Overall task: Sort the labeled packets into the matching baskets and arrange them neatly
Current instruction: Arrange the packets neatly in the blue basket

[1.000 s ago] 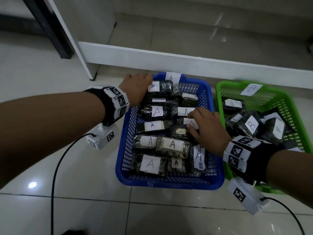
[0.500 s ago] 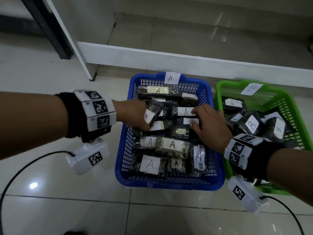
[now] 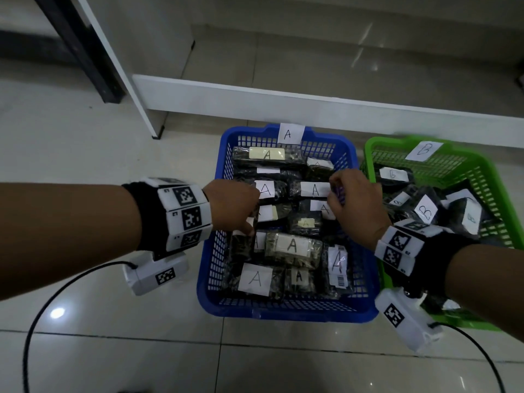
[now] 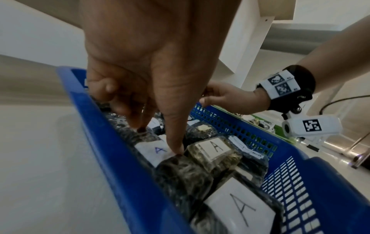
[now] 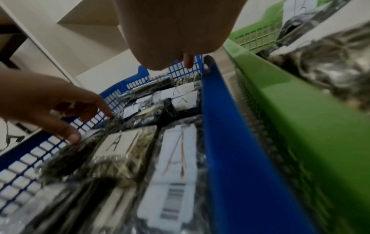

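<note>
Two baskets stand side by side on the tiled floor (image 3: 85, 350). The blue basket (image 3: 286, 312) fills the middle of the head view and carries a paper tag marked A on its far rim. The green basket (image 3: 499, 199) sits at the right edge of the frame, touching or nearly touching the blue one, with a tag marked B.

The blue basket is full of dark packets (image 3: 292, 246) with white A labels, lying in rough rows. The green basket holds similar packets marked B (image 3: 425, 211), piled loosely.

The left hand (image 3: 231, 207) reaches in over the blue basket's left wall. In the left wrist view its fingers (image 4: 174, 142) point down, the thumb tip touching a packet with a blue A (image 4: 158, 150) beside the wall and another fingertip touching the packets further back. Whether it pinches that packet cannot be told.

The right hand (image 3: 357, 207) hangs over the right side of the blue basket, fingers curled near a packet label; whether it holds anything cannot be told, since its wrist view is blurred and the palm hides the fingers.

A white shelf base (image 3: 312, 103) runs across the upper part of the frame behind the baskets.
</note>
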{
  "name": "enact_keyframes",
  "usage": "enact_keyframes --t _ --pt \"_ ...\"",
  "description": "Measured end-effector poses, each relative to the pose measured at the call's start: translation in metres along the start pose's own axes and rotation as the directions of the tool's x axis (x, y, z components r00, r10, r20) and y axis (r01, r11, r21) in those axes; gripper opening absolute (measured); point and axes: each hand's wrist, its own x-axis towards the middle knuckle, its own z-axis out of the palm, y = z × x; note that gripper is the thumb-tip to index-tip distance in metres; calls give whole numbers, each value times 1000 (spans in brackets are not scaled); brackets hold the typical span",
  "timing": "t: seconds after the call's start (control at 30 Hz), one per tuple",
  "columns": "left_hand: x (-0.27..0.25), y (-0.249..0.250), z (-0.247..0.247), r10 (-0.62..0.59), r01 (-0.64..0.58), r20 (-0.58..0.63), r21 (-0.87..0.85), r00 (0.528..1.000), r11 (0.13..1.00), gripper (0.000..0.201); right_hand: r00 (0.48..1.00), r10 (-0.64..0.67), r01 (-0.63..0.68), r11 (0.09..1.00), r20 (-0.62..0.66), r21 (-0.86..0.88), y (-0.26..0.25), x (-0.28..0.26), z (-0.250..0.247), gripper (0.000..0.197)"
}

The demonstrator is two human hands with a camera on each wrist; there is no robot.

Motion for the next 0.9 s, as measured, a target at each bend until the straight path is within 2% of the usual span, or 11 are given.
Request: enact_keyframes --t 0.1,0.2,0.43,0.5,0.6,0.67,0.73,0.8,0.9 --pt "0 -7 9 68 -61 -67 105 995 993 82 985 136 -129 989 -102 72 2 16 -4 18" --pt "-5 -10 19 82 -80 -16 87 997 993 100 970 157 -147 987 -184 70 7 32 -6 19" --pt "-17 -8 34 23 -18 -74 65 997 998 101 968 90 -79 995 -236 55 6 60 -6 18" --pt "-20 -8 38 18 -15 -49 62 999 998 95 986 24 -17 999 -167 44 1 66 -3 21" --pt "-21 -8 45 51 -46 -42 112 998 993 86 997 -65 61 992 30 110 -13 69 8 34" --pt "-19 -8 49 55 -48 -59 109 997 993 86 971 -151 135 986 183 98 -24 70 20 46" --pt "-17 -7 49 59 -51 -78 92 995 994 87 936 -182 199 979 301 -29 -31 72 31 56" --pt "-15 -7 51 53 -45 -100 81 994 996 88 934 -155 210 967 322 -144 -36 74 39 57" --pt "-17 -6 52 55 -48 -141 47 988 998 88 957 -118 170 969 266 -180 -39 78 43 44"
